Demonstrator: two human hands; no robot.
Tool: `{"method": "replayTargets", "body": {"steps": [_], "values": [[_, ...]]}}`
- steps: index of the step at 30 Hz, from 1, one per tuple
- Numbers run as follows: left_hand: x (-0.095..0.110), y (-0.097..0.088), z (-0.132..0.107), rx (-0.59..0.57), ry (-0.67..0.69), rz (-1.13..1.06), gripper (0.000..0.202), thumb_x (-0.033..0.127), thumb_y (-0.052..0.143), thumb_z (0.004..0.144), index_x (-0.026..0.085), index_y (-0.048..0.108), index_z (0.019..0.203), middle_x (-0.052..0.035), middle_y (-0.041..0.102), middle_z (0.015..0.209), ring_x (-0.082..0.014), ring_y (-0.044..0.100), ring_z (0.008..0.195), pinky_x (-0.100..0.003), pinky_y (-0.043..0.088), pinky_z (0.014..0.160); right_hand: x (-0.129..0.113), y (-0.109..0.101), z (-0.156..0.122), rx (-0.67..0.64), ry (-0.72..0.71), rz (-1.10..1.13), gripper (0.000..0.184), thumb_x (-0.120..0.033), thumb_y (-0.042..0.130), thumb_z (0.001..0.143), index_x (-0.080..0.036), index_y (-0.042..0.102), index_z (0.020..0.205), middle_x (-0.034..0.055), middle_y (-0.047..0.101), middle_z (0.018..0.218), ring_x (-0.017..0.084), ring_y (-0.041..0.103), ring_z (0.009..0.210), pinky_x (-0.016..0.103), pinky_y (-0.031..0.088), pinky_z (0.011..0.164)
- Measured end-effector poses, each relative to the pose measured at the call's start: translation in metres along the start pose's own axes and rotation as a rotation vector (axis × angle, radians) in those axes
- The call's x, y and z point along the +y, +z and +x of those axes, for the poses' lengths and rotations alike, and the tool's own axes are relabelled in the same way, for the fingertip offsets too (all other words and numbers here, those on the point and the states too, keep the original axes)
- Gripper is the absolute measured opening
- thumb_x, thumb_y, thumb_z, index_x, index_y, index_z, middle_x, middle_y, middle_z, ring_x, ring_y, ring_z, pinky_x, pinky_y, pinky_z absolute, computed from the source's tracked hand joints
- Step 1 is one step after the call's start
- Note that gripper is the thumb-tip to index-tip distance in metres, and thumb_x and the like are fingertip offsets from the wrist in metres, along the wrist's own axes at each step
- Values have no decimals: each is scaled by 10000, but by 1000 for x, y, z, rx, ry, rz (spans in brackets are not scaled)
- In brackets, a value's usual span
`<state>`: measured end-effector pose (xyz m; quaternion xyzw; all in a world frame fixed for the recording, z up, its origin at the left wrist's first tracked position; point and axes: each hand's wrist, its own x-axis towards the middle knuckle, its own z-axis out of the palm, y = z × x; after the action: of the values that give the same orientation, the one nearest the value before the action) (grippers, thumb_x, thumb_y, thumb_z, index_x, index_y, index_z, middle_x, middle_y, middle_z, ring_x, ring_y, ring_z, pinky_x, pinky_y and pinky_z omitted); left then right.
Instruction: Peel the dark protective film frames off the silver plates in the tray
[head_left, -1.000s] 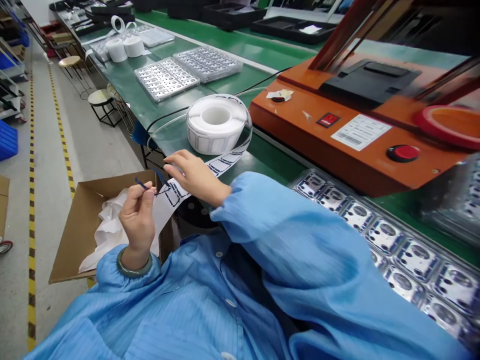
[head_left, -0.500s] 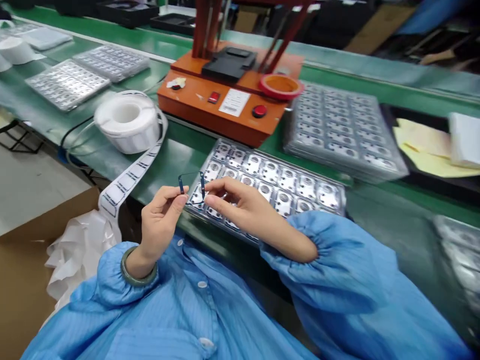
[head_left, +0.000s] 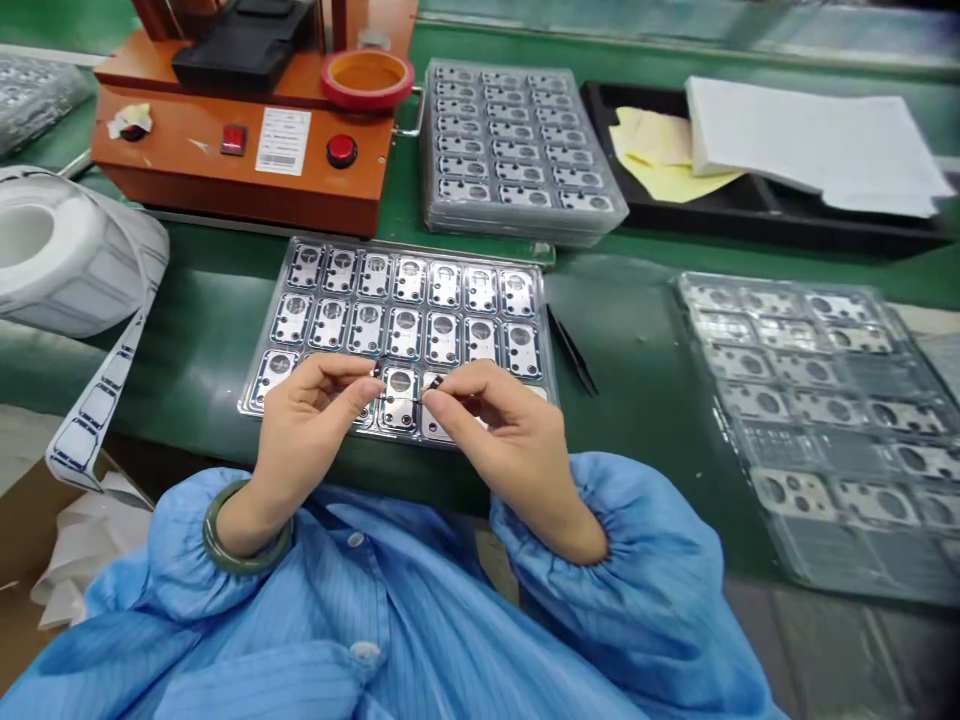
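Observation:
Between my two hands is a thin dark rectangular frame, like an adhesive gasket, held above the near row of a clear plastic tray. My left hand pinches its left side between thumb and fingers. On the other side, my right hand pinches the right edge the same way. Silver metal plates with round marks and dark-blue borders sit in rows in the tray. One plate shows directly beneath the frame. Fingers cover parts of the frame and several plates of the near row.
Black tweezers lie right of the tray. Behind stands an orange press machine carrying a tape roll. A label roll is at left. Stacked trays, a black bin with papers, and a partly filled tray are rightward.
The view has swung right, bringing the tweezers and right-hand tray into sight. Both hands still hold the frame, which has come from the tray's left end to over its near middle, lying flatter.

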<state>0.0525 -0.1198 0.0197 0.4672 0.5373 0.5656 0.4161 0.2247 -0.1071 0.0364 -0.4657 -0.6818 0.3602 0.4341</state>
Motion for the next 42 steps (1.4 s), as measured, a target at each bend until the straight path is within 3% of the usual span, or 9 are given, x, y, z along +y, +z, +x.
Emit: {"method": "replayTargets", "body": {"steps": [6,12,18,22,29,42], "values": [[0,13,6,-137,-14,120,95,289,704,782,201,686,814,-12,693,806,-125,636,736,-243,517,658,10,-11,-12,86,64,9,91,-197,631,829,-231,600,750,-3,613,735,128,571,660,259,467,548],[1,26,10,-225,239,400,32,225,652,814,205,671,796,-28,658,886,-139,604,848,-241,471,630,18,-25,-20,123,246,10,95,-281,630,838,-224,620,764,0,614,699,119,554,576,252,431,479],[-6,33,10,-330,204,471,46,230,664,806,199,679,776,-20,630,856,-129,612,822,-256,507,720,23,-35,-23,-37,268,-150,120,-256,614,850,-216,635,739,-6,623,665,115,549,584,253,432,541],[-9,34,9,-405,190,535,33,216,670,796,203,683,768,-12,604,798,-125,592,752,-253,494,656,25,-34,-23,-80,304,-189,143,-244,588,853,-207,620,719,-14,608,639,110,530,568,248,422,544],[-8,34,6,-433,192,590,60,223,664,802,204,675,746,-11,579,768,-126,556,720,-253,465,615,28,-28,-24,-58,362,-221,172,-255,599,820,-203,606,656,-20,571,575,100,479,509,238,384,493],[-10,34,6,-441,238,642,47,212,664,797,207,692,760,-9,597,774,-135,572,750,-270,476,660,27,-24,-23,-82,348,-293,199,-251,590,819,-204,579,626,-13,584,591,102,484,524,241,351,483]]}}
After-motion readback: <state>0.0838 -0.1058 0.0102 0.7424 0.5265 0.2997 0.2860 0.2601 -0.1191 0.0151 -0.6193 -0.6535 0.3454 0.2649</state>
